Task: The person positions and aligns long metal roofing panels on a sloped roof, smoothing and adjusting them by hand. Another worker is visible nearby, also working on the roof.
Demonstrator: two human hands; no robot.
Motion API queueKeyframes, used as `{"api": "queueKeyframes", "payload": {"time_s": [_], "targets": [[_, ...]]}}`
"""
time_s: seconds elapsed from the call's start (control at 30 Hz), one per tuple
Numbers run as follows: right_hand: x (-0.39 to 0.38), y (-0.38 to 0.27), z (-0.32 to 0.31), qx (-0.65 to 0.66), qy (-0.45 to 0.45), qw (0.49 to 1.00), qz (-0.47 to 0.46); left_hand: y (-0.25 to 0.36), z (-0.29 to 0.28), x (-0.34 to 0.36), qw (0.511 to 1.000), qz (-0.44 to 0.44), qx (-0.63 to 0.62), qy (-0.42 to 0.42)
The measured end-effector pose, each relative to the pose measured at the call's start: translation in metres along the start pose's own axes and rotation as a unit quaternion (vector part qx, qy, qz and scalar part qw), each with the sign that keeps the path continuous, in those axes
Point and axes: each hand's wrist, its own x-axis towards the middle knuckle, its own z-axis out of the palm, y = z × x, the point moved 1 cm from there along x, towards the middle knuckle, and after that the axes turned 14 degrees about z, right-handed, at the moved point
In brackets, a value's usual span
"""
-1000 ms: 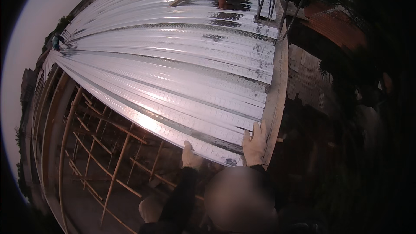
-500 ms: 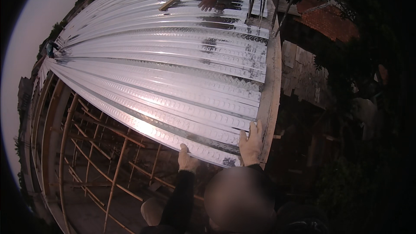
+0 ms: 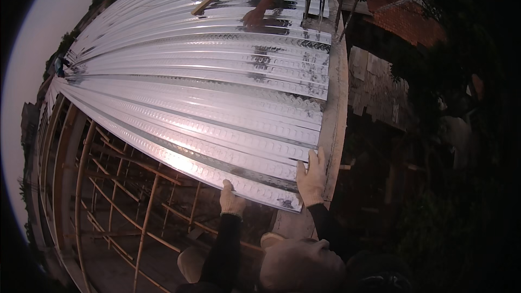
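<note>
One pale-gloved left hand (image 3: 232, 202) is resting against the long lower edge of a ridged, shiny metal sheet (image 3: 217, 176); a single digit is showing above the edge while the others are staying out of sight, so I cannot tell how tightly the hand is closing. The gloved right hand (image 3: 311, 182) is lying along the sheet's end, its thumb and fingers spreading apart, the thumb side overlapping the metal and the fingertips pointing up the picture beside a concrete ledge (image 3: 332, 125). The sheet is lying outermost in a row of similar decking, its near end lying between the two hands and its far end narrowing toward the upper left. Wooden poles (image 3: 144, 228) are standing below its edge, and a co-worker (image 3: 263, 8) is crouching on the decking farther up, reaching one hand down.
</note>
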Motion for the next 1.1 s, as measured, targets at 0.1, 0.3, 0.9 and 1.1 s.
{"api": "queueKeyframes", "payload": {"time_s": [0.1, 0.3, 0.9, 1.1], "targets": [[0.002, 0.001, 0.001, -0.005, 0.007, 1.000, -0.007, -0.024, -0.003, 0.011, 0.997, 0.015, -0.065, 0.038], [0.004, 0.002, 0.002, 0.005, 0.008, 1.000, -0.009, -0.040, -0.011, 0.010, 0.997, 0.000, -0.066, 0.030], [0.006, 0.000, 0.001, 0.003, 0.000, 1.000, -0.007, -0.023, -0.002, 0.007, 0.998, -0.010, -0.054, 0.034], [0.007, 0.003, 0.001, 0.003, 0.000, 1.000, -0.013, 0.006, 0.011, 0.001, 0.957, -0.091, -0.259, 0.089]]}}
